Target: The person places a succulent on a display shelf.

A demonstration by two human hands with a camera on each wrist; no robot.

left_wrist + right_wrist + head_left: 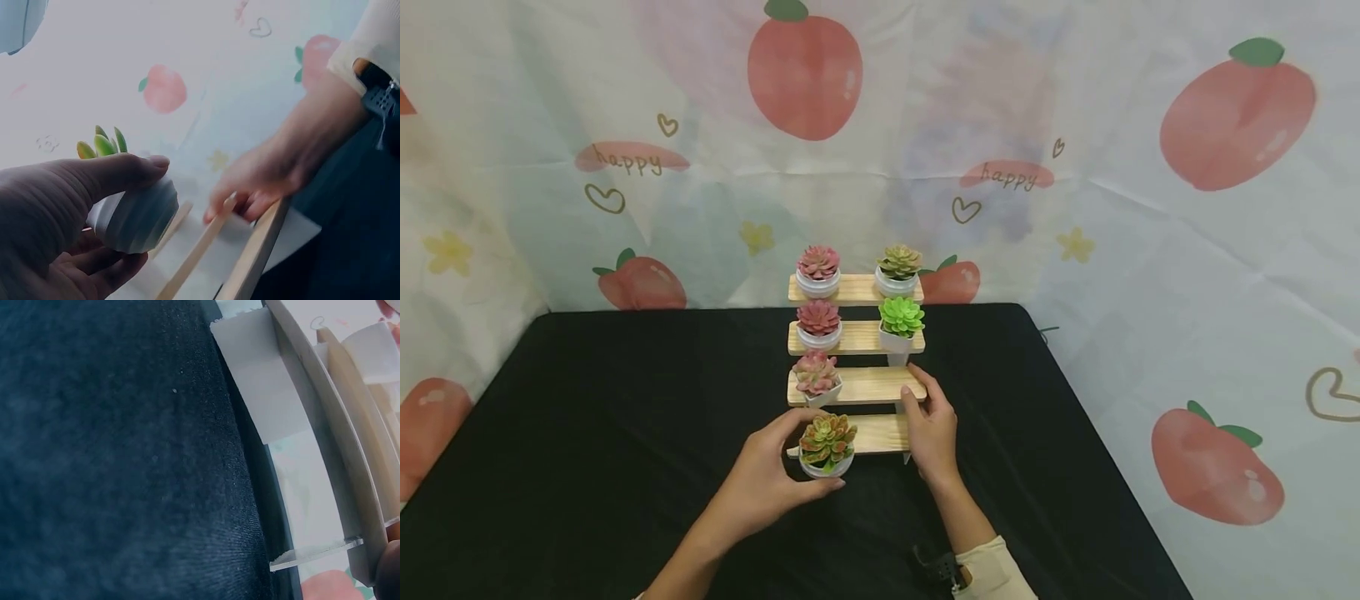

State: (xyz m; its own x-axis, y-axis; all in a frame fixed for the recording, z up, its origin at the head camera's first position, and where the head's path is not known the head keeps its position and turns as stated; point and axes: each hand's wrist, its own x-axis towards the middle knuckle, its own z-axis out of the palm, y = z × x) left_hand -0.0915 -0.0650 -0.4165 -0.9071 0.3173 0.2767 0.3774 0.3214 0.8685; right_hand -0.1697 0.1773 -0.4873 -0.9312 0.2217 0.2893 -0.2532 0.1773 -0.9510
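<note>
A four-tier plant stand [872,385] with pale wooden boards stands on the black-covered table. My left hand [760,479] holds a green and reddish succulent [827,442] in a white pot at the left end of the lowest board. Thumb and fingers lie on opposite sides of the ribbed pot [140,215] in the left wrist view. At the stand's right end, my right hand [934,429] grips the third board from the top, with the thumb on top. Only a bit of that hand [390,569] shows in the right wrist view.
Pink succulents stand at the left of the upper three boards, including one on the third tier [816,375]. A dull green succulent [898,267] and a bright green one [901,321] sit at the right of the top two. A fruit-print cloth [865,208] hangs behind.
</note>
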